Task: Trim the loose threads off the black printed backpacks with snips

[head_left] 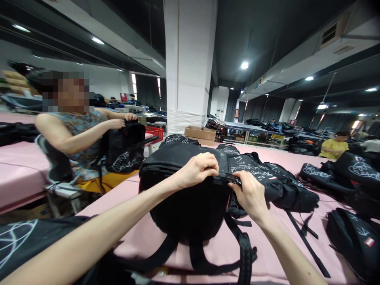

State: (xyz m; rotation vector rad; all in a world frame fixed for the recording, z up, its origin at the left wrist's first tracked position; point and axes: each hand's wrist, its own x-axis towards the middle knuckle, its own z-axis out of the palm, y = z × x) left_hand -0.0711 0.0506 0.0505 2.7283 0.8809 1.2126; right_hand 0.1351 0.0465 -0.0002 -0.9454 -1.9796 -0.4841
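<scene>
Left grip (199, 170) curled, right grip (251, 190) pinched, at backpack (187, 209)

Pink tbl (127, 190) w/ blk bkpks (190, 213)

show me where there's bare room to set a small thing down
A narrow bare strip of table shows between the backpack and left forearm; wider bare room lies on the side table beside the co-worker. Right of the backpack is crowded: bags and trailing straps.
</scene>
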